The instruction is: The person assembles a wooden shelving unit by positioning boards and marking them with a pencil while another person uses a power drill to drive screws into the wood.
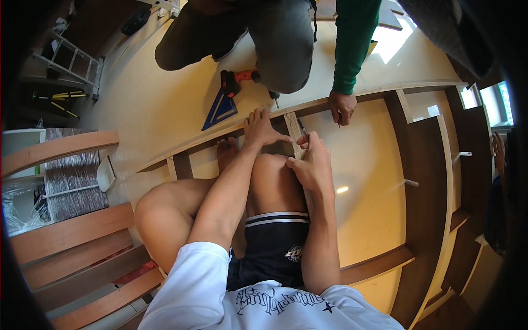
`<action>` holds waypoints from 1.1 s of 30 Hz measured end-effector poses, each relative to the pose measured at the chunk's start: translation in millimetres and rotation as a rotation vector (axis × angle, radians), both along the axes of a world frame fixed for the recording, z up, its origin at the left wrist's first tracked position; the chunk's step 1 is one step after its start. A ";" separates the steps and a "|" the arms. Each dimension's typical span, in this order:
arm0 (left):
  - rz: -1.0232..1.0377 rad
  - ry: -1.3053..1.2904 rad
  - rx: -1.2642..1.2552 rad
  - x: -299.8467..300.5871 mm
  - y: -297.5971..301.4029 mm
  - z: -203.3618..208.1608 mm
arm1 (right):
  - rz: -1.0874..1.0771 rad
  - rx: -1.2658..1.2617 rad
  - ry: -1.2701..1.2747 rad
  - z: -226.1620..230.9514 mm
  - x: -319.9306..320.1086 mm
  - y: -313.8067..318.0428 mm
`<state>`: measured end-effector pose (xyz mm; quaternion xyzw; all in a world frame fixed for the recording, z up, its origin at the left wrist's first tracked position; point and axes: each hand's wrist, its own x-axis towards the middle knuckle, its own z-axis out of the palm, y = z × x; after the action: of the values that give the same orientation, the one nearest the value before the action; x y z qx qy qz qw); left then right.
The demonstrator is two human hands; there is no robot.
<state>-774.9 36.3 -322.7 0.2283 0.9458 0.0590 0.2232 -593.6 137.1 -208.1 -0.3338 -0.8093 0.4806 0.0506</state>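
My left hand [263, 131] rests with fingers spread on the near edge of a wooden frame [379, 94], its thumb pointing toward a short crosspiece [295, 127]. My right hand [313, 162] is closed round a slim dark pen [302, 127], whose upper end lies against that crosspiece. The pen's lower part is hidden by my fingers. Both hands are close together above my bent knee. Across the frame, a co-worker's hand [343, 108] in a green sleeve touches the frame's top rail, just right of the crosspiece.
Beyond the rail lie a blue triangular square [221, 113] and an orange and black cordless drill [234, 82], beside the kneeling co-worker's leg [283, 49]. Slatted brown boards [71, 234] stand at left, with a ladder [74, 60] farther back. Dark frame partitions [423, 165] run along the right.
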 end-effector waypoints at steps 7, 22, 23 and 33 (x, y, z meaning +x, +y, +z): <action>-0.037 0.007 0.058 2.7 0.6 5.6 | 0.037 -0.074 -0.035 -0.4 2.0 5.5; 0.000 0.002 0.036 1.8 0.1 4.3 | 0.033 -0.131 -0.074 7.5 0.3 4.1; 0.002 -0.005 0.037 1.8 -0.2 4.8 | 0.036 -0.125 -0.076 7.7 0.2 3.9; 0.005 0.015 0.050 2.7 -1.5 7.0 | 0.045 -0.090 -0.076 9.9 0.5 2.2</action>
<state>-772.2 34.8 -315.7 0.2319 0.9462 0.0813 0.2105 -593.1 139.3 -198.2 -0.3354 -0.7956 0.5044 -0.0062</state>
